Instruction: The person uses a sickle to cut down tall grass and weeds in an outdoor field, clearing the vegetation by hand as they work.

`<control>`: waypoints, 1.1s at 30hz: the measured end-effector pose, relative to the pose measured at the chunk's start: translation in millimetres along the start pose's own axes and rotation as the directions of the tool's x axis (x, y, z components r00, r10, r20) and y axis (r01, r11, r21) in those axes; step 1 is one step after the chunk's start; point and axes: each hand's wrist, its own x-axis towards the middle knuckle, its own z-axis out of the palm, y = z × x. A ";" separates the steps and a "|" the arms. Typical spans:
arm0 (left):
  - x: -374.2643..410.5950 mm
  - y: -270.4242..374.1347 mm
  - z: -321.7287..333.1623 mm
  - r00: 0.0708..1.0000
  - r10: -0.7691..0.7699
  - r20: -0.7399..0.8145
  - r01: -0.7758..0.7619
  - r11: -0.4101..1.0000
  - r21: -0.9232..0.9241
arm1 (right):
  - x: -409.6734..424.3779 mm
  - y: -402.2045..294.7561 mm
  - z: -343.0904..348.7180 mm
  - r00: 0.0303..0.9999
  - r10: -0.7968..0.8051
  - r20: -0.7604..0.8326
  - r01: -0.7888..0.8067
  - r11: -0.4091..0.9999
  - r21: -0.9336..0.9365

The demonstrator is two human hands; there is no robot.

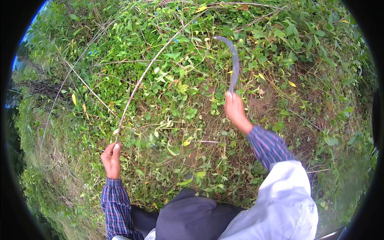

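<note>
My left hand (111, 158) pinches the near end of a long, thin dry stem (144, 74) between thumb and fingers. From there the stem slants up and to the right, over low green plants. In my right hand (235, 111) is a sickle, its handle hidden inside the fist. The curved metal sickle blade (235, 64) points away from me and bends left at its tip, above the leaves. Blade and stem are well apart.
Leafy ground cover (180, 111) spreads before me, with small blue flowers (93, 52) at the left. Bare brown soil (264, 103) shows right of my right hand. Other dry stems (90, 88) cross at the left, near a dark dried bush (42, 88). My dark-clad knee (186, 216) is at the bottom.
</note>
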 end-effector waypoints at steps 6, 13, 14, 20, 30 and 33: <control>-7.5 1.4 12.1 0.999 0.002 0.034 0.000 0.999 -0.049 | 122.1 -34.7 50.7 0.864 -0.063 0.499 0.401 0.688 -0.606; -14.3 11.3 9.3 0.998 -0.057 -0.009 0.057 0.998 0.014 | -90.3 -6.7 23.7 0.918 0.083 0.387 0.019 0.967 -0.253; -14.8 11.8 12.6 0.999 -0.046 -0.007 0.046 0.999 0.002 | -118.8 0.0 9.2 0.903 0.174 0.394 -0.120 0.980 -0.159; -21.5 5.9 0.8 1.000 -0.015 -0.004 0.015 0.999 0.045 | -311.4 33.4 -7.0 0.750 0.079 0.657 -0.028 0.996 -0.087; -57.5 -34.4 -70.3 0.979 -0.114 -0.169 0.104 0.992 -0.066 | -28.9 -56.8 39.2 0.981 0.075 0.177 -0.138 0.915 0.379; -73.6 -80.4 -106.5 0.937 -0.228 -0.265 0.201 0.972 -0.125 | 70.4 -88.7 77.3 0.974 0.188 0.129 -0.211 0.955 0.206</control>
